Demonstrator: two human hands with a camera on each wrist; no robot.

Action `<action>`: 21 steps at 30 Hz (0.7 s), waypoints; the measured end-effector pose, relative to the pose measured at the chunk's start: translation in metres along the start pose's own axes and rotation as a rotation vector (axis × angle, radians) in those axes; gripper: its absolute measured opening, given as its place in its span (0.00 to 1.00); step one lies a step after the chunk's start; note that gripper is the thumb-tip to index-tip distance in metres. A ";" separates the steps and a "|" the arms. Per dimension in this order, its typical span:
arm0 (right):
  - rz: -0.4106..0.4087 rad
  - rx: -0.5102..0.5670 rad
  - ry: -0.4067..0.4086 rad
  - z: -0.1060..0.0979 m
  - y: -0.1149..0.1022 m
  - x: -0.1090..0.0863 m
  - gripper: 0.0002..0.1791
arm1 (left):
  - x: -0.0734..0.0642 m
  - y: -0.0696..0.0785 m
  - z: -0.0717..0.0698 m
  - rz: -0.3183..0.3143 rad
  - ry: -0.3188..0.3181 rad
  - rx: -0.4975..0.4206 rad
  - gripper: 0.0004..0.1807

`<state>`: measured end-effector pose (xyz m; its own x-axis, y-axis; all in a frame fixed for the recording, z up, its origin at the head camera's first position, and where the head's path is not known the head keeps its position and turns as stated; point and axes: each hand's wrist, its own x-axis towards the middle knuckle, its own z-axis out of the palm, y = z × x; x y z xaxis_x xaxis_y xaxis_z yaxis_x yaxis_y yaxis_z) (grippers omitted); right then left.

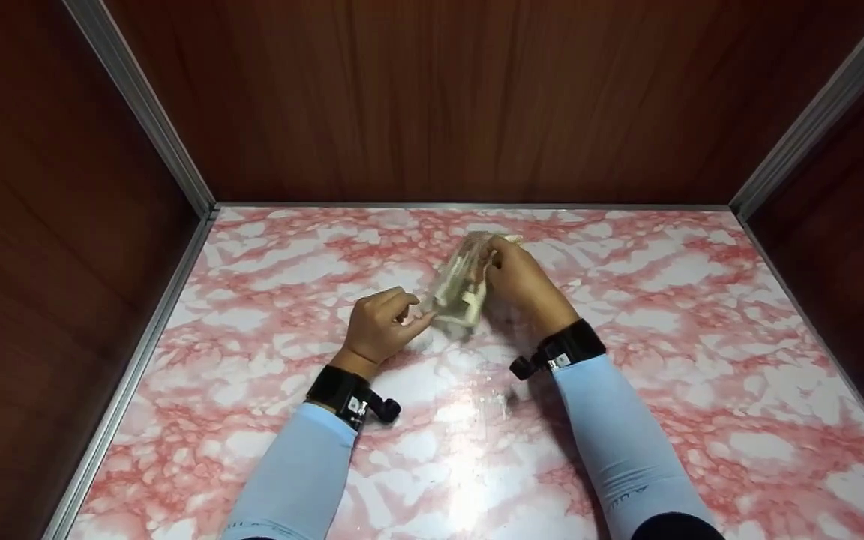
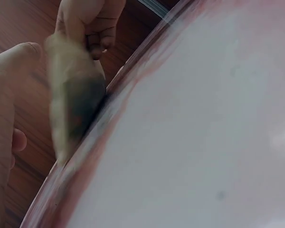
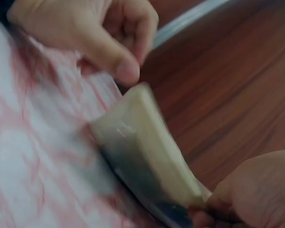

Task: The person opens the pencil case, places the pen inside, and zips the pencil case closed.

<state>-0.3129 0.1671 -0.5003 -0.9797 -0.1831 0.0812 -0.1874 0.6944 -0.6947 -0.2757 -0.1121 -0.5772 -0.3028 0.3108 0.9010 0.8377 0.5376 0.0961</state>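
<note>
A see-through plastic packet [image 1: 456,296] with pale yellow edges is held at a slant above the table, blurred by motion. Its far end is pinched by my right hand [image 1: 520,279], thumb and fingers closed on the edge. Something dark shows through the packet [image 3: 154,147] in the right wrist view. My left hand [image 1: 382,324] is at the packet's near left corner. Its thumb reaches right up to that corner, while the other fingers bend loosely. In the left wrist view, the packet [image 2: 57,95] appears beyond the left thumb, not between thumb and fingers.
The table [image 1: 252,435] has a red and white marbled top with a bright glare near the middle. Dark wood panels [image 1: 432,97] stand at the back and both sides, joined by grey metal strips [image 1: 139,90]. Black camera straps [image 1: 571,345] circle both wrists.
</note>
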 end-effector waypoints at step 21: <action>0.043 0.043 0.026 -0.010 0.037 -0.009 0.21 | -0.008 -0.008 -0.005 -0.108 -0.003 0.032 0.13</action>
